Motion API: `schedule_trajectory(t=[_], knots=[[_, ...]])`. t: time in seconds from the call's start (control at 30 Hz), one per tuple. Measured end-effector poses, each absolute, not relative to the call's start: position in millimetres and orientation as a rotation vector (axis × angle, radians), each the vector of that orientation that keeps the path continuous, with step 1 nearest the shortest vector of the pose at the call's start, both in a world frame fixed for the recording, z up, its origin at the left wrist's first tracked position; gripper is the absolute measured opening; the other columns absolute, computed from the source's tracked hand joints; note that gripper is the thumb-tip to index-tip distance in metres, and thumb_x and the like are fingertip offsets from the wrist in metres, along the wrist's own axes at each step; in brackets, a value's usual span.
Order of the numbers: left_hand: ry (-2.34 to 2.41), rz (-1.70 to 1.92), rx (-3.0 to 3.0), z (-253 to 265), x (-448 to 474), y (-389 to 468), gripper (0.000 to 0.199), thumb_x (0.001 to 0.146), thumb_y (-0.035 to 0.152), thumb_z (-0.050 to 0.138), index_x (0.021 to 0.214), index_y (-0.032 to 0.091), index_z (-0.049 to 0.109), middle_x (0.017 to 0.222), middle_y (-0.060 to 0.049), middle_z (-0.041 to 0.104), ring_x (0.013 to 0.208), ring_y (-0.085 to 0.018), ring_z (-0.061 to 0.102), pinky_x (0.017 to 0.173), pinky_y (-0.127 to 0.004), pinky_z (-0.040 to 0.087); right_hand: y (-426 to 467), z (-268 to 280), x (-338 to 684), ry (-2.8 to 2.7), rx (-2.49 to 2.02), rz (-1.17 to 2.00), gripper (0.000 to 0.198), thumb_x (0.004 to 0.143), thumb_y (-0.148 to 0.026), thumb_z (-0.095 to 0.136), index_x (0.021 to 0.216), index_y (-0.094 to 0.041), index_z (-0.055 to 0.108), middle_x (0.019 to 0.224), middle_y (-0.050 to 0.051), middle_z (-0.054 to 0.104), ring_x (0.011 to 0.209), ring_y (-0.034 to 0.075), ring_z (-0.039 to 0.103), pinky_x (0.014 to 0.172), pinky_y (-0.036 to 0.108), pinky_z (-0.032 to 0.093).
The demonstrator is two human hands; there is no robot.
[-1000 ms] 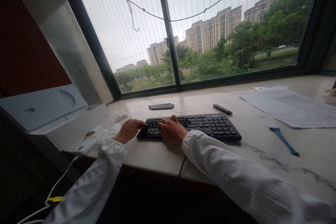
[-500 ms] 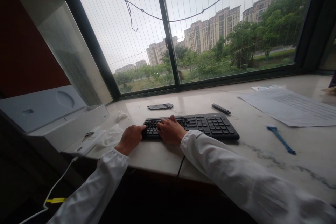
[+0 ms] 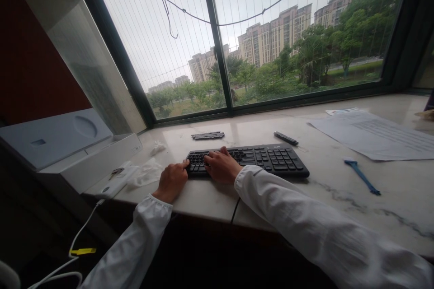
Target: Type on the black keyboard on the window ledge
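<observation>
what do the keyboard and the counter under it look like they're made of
Keyboard: likely matte black plastic, with dull keys and no glare. Counter: looks like polished marble or similar stone, pale with grey veins and a soft window reflection.

Left end of black keyboard [image 3: 257,159] hidden under right hand [image 3: 221,166] & left hand [image 3: 172,179]; fingertip contact w/ keys not discernible. Key legends too small to read. Paper sheet [image 3: 379,134] cut off at right edge, print illegible. Sleeves cropped at bottom.

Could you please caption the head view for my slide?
Both hands, left hand and right hand, rest on a black keyboard on a marble sill.
</observation>
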State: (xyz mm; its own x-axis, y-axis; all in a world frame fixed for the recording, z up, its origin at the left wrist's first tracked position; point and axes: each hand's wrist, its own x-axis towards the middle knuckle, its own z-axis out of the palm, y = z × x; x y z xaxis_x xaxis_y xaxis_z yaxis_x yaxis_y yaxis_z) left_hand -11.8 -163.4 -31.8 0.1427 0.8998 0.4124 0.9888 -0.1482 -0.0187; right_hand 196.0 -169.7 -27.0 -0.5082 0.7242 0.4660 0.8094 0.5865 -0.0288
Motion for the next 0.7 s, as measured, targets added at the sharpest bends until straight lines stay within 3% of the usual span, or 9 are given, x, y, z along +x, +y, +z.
schedule_trajectory(t=[0.27, 0.5, 0.7], knots=[[-1.839, -0.597, -2.194, -25, -22, -150, 0.034, 0.086, 0.017, 0.047, 0.105, 0.024, 0.075, 0.107, -0.006, 0.073, 0.101, -0.021, 0.065, 0.094, -0.03, 0.047, -171, -25, 196, -2.388, -1.234, -0.262, 0.021, 0.094, -0.032, 0.045, 0.098, -0.017, 0.06, 0.1, 0.009, 0.062, 0.088, 0.022, 0.059, 0.095, 0.044, 0.029], [-1.808, -0.362, -2.049, -29, -4, -154, 0.035, 0.089, 0.019, 0.041, 0.102, 0.019, 0.074, 0.091, -0.012, 0.073, 0.088, -0.025, 0.068, 0.078, -0.033, 0.05, -173, -24, 195, -2.384, -1.26, -0.264, 0.022, 0.094, -0.033, 0.045, 0.101, -0.018, 0.06, 0.101, 0.009, 0.062, 0.09, 0.023, 0.06, 0.097, 0.045, 0.028], [-1.837, -0.37, -2.046, -25, -2, -152, 0.034, 0.09, 0.024, 0.041, 0.096, 0.021, 0.075, 0.091, -0.011, 0.073, 0.089, -0.024, 0.068, 0.077, -0.031, 0.05, -172, -24, 196, -2.397, -1.256, -0.267, 0.023, 0.094, -0.033, 0.043, 0.101, -0.018, 0.06, 0.101, 0.009, 0.062, 0.089, 0.022, 0.059, 0.096, 0.045, 0.029]])
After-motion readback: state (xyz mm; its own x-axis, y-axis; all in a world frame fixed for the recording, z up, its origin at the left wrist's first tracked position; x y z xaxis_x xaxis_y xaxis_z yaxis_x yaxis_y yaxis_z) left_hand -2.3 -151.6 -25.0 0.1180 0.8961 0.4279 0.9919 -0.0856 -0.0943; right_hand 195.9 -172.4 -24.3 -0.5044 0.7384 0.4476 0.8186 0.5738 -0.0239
